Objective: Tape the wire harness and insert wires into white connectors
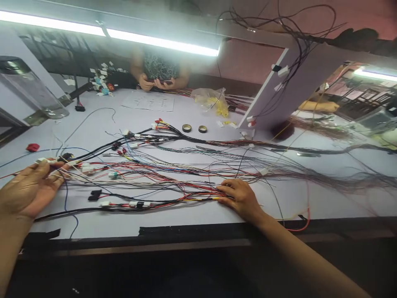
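At the left, my left hand (35, 188) pinches a white connector (42, 161) between thumb and fingers, with pale wires running from it. A black connector (65, 157) lies just beyond the fingertips. My right hand (240, 196) rests on the table with its fingers closed around a bundle of red and black wires (198, 193). Between the hands the wire harness (155, 167) spreads across the table, its branches ending in white, black and red connectors. A green-and-white connector (113, 175) and a black fuse holder-like piece (94, 195) lie near the middle left.
Two tape rolls (186, 128) lie behind the harness. Further back are a printed sheet (148, 102) and a plastic bag (212, 101) with yellow pieces. Another person's hands (156, 83) hold a phone across the table. A clear bottle (34, 89) appears at left; an upright panel (279, 87) stands right.
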{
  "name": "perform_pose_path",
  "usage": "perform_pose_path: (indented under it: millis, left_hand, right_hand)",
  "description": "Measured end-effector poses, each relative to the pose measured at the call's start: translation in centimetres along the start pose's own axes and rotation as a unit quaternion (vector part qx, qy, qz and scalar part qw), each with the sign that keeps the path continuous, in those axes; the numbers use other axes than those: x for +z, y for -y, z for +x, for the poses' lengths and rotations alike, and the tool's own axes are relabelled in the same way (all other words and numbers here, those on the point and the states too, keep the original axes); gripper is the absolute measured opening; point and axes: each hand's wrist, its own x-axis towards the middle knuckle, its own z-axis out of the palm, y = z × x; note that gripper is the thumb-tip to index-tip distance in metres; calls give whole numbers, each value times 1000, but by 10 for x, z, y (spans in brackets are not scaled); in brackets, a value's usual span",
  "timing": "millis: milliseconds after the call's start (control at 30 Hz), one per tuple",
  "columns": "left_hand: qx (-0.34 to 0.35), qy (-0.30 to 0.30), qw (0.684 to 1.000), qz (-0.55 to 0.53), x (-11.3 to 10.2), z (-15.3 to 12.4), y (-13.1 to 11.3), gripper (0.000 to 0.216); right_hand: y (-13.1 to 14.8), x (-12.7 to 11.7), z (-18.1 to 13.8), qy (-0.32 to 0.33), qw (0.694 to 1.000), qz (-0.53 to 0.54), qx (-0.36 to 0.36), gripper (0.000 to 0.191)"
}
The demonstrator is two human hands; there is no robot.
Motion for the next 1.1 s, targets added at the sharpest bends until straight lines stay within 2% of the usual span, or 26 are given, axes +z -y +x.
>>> perform_pose_path:
  millis: [67, 200, 333, 400, 500, 600, 700, 800, 933, 1100]
  left_hand:
    - [-49, -18, 998, -38, 2, -11, -6, 11]
    - [-81, -27, 993, -85, -1, -27, -12, 13]
    - [-106, -60, 988, -99, -16, -35, -15, 11]
    - [-111, -71, 986, -101, -27, -38, -16, 6]
    - [-104, -91, 984, -109, -42, -46, -19, 4]
    - [-86, -98, 982, -139, -50, -59, -20, 6]
    - [-64, -110, 974, -185, -48, -76, -13, 10]
    - [-47, -131, 968, -210, -40, -89, 2, 8]
    - [-28, -147, 965, -215, -24, -95, 20, 6]
    - [19, -137, 976, -168, -5, -94, 31, 13]
  right_hand:
    - [-10, -1, 0, -17, 1000, 2, -16, 30]
    - [-29, -2, -6, -31, 998, -11, -45, 25]
    - [-43, -2, -7, -31, 995, -34, -86, 23]
    - [-40, -4, 1, -34, 993, -40, -106, 25]
    - [-12, -4, 26, -54, 991, -9, -126, 27]
    - [42, 1, 62, -49, 982, 54, -171, 27]
    - [100, 18, 97, -25, 966, 112, -232, 27]
    - [138, 43, 119, 1, 956, 115, -269, 27]
    - [151, 72, 123, 15, 960, 73, -269, 29]
    - [140, 78, 113, 17, 960, 76, -270, 33]
